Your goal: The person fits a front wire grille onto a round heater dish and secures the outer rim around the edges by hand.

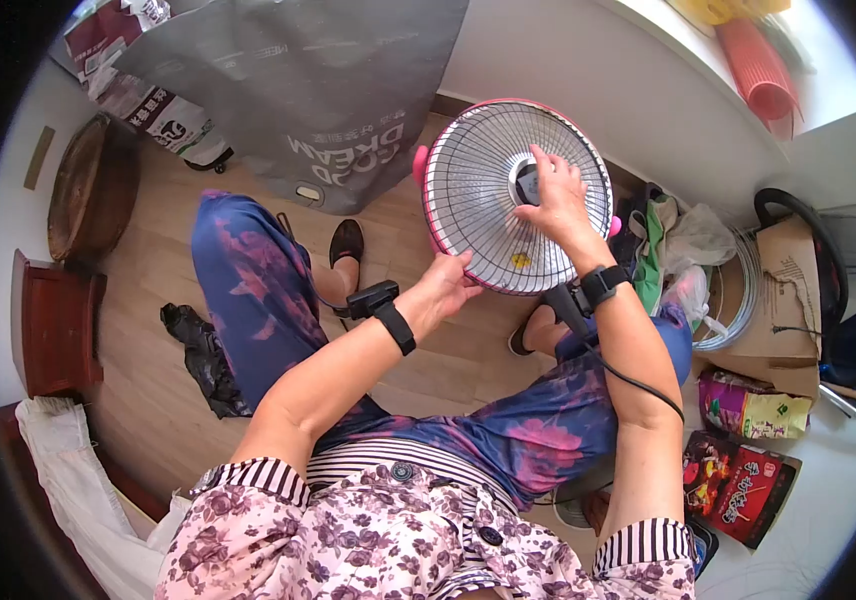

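A round dish-shaped electric heater (483,150) with a pink rim and a wire guard faces up between my knees. My left hand (438,288) grips its lower left rim, thumb near the guard's edge; part of the fingers is hidden under the rim. Over the middle of the guard lies my right hand (558,200), its fingers spread and touching around the dark round hub (527,184). Whether the fingertips pinch anything there is hard to see. A small yellow sticker (520,261) shows on the lower part of the heater.
A large grey bag (278,90) stands beyond the heater. To the right are plastic bags (698,240), coiled clear tubing (743,290), a cardboard box (788,260) and a red package (738,488). At left sit a wooden tub (96,190), a reddish-brown wooden piece (53,325) and a black plastic bag (203,355).
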Action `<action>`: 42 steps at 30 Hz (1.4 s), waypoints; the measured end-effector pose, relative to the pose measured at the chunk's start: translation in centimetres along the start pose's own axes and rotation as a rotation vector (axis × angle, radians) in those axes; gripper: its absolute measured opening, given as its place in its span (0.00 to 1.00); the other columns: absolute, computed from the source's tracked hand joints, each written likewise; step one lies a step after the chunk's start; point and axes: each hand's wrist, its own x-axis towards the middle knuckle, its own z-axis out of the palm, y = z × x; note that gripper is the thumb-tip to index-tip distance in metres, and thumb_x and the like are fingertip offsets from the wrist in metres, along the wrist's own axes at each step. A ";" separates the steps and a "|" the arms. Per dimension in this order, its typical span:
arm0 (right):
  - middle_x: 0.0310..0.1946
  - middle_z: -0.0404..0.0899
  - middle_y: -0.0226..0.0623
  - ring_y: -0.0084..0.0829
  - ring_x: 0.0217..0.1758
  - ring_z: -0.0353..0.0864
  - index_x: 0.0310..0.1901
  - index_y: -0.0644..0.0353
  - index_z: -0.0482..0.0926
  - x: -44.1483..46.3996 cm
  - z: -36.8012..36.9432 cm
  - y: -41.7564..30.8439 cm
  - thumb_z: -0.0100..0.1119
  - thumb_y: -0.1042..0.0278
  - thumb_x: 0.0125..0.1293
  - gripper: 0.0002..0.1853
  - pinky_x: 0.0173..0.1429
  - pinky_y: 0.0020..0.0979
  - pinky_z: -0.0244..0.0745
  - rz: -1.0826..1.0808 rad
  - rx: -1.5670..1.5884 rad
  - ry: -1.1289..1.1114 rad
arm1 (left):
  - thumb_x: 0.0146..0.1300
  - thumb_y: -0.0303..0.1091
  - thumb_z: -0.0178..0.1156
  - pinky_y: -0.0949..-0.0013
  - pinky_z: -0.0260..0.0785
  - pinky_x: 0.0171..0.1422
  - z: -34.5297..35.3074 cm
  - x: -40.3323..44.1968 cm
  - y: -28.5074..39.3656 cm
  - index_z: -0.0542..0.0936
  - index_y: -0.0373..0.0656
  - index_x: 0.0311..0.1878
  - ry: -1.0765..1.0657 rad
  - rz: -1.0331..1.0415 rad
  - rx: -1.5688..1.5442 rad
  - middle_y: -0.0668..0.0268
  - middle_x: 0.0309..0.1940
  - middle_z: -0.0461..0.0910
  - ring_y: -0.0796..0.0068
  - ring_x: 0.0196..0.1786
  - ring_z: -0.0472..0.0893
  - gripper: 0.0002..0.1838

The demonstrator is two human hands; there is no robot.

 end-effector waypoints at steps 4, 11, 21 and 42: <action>0.56 0.68 0.42 0.45 0.58 0.66 0.65 0.52 0.60 0.4 -0.5 0.6 0.74 0.64 0.38 0.48 0.59 0.47 0.63 -0.052 -0.015 -0.010 | 0.71 0.37 0.44 0.44 0.49 0.67 -0.2 0.5 -0.7 0.55 0.46 0.65 0.049 0.055 0.037 0.59 0.64 0.60 0.55 0.62 0.64 0.22; 0.57 0.66 0.44 0.46 0.59 0.65 0.65 0.53 0.61 0.6 -0.8 0.5 0.75 0.64 0.35 0.50 0.61 0.47 0.61 -0.064 -0.045 -0.031 | 0.70 0.43 0.46 0.42 0.55 0.62 -0.2 0.4 -0.7 0.54 0.45 0.65 0.183 0.038 0.381 0.59 0.62 0.63 0.57 0.60 0.65 0.25; 0.49 0.69 0.47 0.48 0.54 0.68 0.62 0.56 0.62 1.2 -1.8 0.3 0.72 0.60 0.32 0.49 0.58 0.46 0.62 -0.079 -0.140 -0.014 | 0.70 0.43 0.46 0.51 0.61 0.60 -0.8 0.9 -0.9 0.58 0.45 0.63 0.116 0.122 0.390 0.61 0.58 0.69 0.62 0.56 0.70 0.23; 0.58 0.64 0.50 0.48 0.62 0.63 0.61 0.59 0.64 0.6 -1.3 1.8 0.71 0.64 0.37 0.44 0.64 0.39 0.63 -0.135 -0.036 -0.068 | 0.67 0.37 0.51 0.52 0.65 0.52 -0.4 0.9 -0.8 0.63 0.45 0.54 0.179 0.129 0.259 0.63 0.49 0.74 0.66 0.49 0.74 0.15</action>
